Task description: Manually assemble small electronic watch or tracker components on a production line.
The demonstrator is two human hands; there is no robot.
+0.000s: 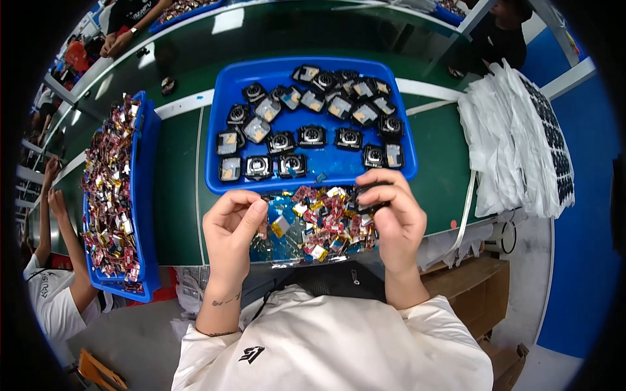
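My right hand (398, 218) grips a black watch case (366, 201) between thumb and fingers, just over the near right edge of the blue tray (212, 143). The fingers cover much of the case. My left hand (228, 228) is closed in a pinch near the tray's front left corner; what its fingertips hold, if anything, is too small to make out. Between my hands lies a pile of small parts (329, 218), red circuit boards with silver and yellow pieces, on a blue film. Several black square watch cases (312, 136) lie in the tray, some face up, others showing pale backs.
At the left, a long blue bin (149, 215) is heaped with the same small parts. White plastic sheets and black moulded trays (515, 143) are stacked at the right of the green table (176, 169). Other people work at the left and across the table.
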